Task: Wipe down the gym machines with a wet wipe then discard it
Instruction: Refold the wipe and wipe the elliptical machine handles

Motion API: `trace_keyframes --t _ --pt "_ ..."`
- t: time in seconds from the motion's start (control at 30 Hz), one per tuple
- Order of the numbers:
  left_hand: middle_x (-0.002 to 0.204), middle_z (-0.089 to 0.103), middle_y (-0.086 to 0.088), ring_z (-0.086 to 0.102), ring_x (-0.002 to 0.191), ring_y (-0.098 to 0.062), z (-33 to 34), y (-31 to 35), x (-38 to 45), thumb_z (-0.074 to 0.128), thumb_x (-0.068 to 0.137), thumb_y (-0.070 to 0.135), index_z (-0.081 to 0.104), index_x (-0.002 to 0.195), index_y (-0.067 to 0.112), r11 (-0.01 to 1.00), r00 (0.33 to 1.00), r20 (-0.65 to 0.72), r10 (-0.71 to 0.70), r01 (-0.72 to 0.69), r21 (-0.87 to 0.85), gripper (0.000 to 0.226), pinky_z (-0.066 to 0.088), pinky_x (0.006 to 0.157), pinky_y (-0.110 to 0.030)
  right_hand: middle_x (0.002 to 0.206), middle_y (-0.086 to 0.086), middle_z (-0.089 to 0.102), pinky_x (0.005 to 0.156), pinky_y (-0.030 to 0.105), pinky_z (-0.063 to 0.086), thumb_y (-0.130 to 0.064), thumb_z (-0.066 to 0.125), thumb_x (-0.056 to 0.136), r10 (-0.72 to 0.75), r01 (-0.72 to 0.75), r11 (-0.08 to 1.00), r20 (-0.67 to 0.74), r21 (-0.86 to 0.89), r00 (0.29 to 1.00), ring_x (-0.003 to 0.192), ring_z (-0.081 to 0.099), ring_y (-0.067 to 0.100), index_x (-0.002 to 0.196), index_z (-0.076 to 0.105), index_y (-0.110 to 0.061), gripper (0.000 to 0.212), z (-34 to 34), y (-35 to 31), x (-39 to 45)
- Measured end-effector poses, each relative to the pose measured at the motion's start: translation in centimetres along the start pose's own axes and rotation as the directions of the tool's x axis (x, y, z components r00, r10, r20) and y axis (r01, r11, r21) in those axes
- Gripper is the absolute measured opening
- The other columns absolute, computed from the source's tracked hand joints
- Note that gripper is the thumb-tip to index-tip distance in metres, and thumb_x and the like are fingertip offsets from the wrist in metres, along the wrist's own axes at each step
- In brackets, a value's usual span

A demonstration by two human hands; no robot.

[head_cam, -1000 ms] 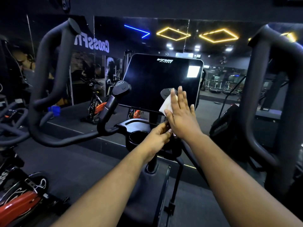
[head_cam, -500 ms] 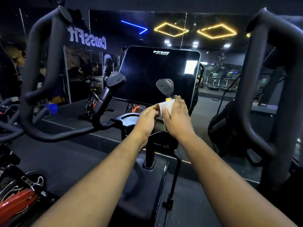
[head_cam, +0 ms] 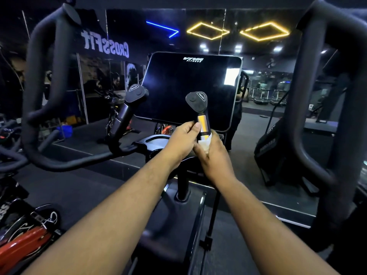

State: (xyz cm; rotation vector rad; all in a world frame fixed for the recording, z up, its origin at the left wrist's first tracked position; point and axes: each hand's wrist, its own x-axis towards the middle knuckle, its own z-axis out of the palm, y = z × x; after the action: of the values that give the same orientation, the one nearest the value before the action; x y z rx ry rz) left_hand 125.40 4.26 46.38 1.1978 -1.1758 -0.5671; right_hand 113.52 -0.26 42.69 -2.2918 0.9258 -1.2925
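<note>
Wipe (head_cam: 204, 144): moving off the screen (head_cam: 190, 90) and down onto the right grip (head_cam: 203, 124).

I am now running the wipe along the grip's lower shaft, my right hand (head_cam: 213, 155) clenching it around the shaft, where a second ago it lay flat on the screen. My left hand (head_cam: 183, 138) is pinching the grip to steady it. I am judging the screen done, with the left grip (head_cam: 127, 110) remaining.

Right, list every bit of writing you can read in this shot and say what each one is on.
"VIVA FITNESS", white, at the top of the black console screen; the small second word is only just legible.
"CROSSFIT", mirrored, on the wall sign seen in the mirror.
Small labels on the two handle caps: too small to read.
White lettering on the dark machine at right: blurred, unreadable.
</note>
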Motion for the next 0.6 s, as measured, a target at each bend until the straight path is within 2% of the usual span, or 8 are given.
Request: trace_keyframes --t 0.1,0.2,0.3,0.37,0.43,0.47,0.53,0.6 --pt "0.105 0.077 -0.006 0.068 0.093 -0.015 -0.3 -0.7 0.0 0.049 0.108 0.034 0.072 0.114 0.019 0.999 1.0 0.008 0.023 -0.024 0.022 0.028 0.054 0.092 -0.038 0.111 -0.001 0.06 0.08 0.04 0.05 -0.064 0.043 0.098 -0.001 0.0 0.999 -0.028 -0.04 1.0 0.097 0.057 0.019 0.132 0.045 -0.019 0.057 0.5 0.9 -0.9" --pt "0.113 0.076 0.0 0.07 0.108 -0.015 -0.7 -1.5 -0.4 0.05 0.108 0.027 0.068 0.126 0.015 1.0 1.0 0.026 0.001 -0.001 -0.013 0.028 0.053 0.098 -0.031 0.113 0.007 0.059 0.088 0.046 0.049 -0.072 0.032 0.095 0.068 -0.071 0.984 -0.023 -0.166 0.997 0.103 0.056 0.026 0.131 0.045 -0.015 0.069 0.8 2.3 -3.1" --pt "0.119 0.074 0.0 0.069 0.113 -0.014 -1.1 -1.9 -0.5 0.048 0.109 0.021 0.064 0.134 0.016 0.999 0.995 0.096 0.001 0.004 -0.05 0.031 0.054 0.091 -0.022 0.119 0.002 0.059 0.09 0.04 0.049 -0.076 0.03 0.092 0.066 -0.066 0.998 -0.023 0.008 0.998 0.109 0.057 0.02 0.137 0.046 -0.015 0.078 0.6 1.4 -2.3" --pt "0.12 0.074 -0.002 0.069 0.111 -0.011 -1.1 -2.0 -0.5 0.045 0.11 0.019 0.064 0.134 0.013 0.993 0.994 0.113 0.001 0.012 -0.115 0.032 0.052 0.088 -0.019 0.125 0.002 0.059 0.085 0.033 0.047 -0.076 0.032 0.093 0.086 -0.084 0.992 -0.026 0.09 0.996 0.11 0.058 0.018 0.145 0.041 -0.013 0.082 0.2 -0.6 -0.1" --pt "0.133 0.068 -0.004 0.061 0.126 -0.013 -1.0 -2.0 -0.3 0.043 0.11 0.019 0.06 0.14 0.013 0.989 0.994 0.11 -0.013 0.028 -0.142 0.035 0.048 0.102 -0.023 0.122 0.009 0.062 0.079 0.034 0.047 -0.065 0.037 0.099 0.115 -0.115 0.993 -0.004 0.04 0.993 0.105 0.06 0.023 0.144 0.039 -0.009 0.072 -0.3 -2.3 2.5" --pt "0.147 0.057 -0.003 0.049 0.14 -0.014 -1.1 -2.3 -0.1 0.043 0.11 0.021 0.055 0.146 0.016 0.995 0.995 0.097 -0.008 0.017 -0.095 0.038 0.04 0.115 -0.029 0.12 0.012 0.064 0.078 0.037 0.048 -0.059 0.04 0.101 0.117 -0.117 0.993 0.001 0.02 0.993 0.103 0.062 0.027 0.14 0.04 -0.007 0.064 -0.5 -2.8 3.4" --pt "0.168 0.024 -0.002 0.013 0.156 -0.014 -1.5 -2.8 0.1 0.044 0.109 0.025 0.041 0.155 0.021 0.969 0.992 0.113 0.056 -0.082 0.232 0.046 0.014 0.128 -0.043 0.114 0.014 0.066 0.074 0.038 0.047 -0.054 0.043 0.103 0.122 -0.121 0.992 -0.001 0.034 0.993 0.1 0.063 0.031 0.13 0.044 -0.008 0.053 -0.6 -3.0 3.7" --pt "0.171 0.004 0.0 -0.004 0.157 -0.014 -2.3 -3.0 -0.2 0.044 0.109 0.031 0.026 0.161 0.025 0.768 0.979 0.162 0.127 -0.2 0.608 0.055 0.001 0.128 -0.048 0.11 0.012 0.067 0.068 0.035 0.043 -0.057 0.042 0.101 0.141 -0.14 0.989 -0.007 0.036 0.99 0.094 0.063 0.028 0.122 0.046 -0.012 0.05 -0.2 -2.2 2.1"
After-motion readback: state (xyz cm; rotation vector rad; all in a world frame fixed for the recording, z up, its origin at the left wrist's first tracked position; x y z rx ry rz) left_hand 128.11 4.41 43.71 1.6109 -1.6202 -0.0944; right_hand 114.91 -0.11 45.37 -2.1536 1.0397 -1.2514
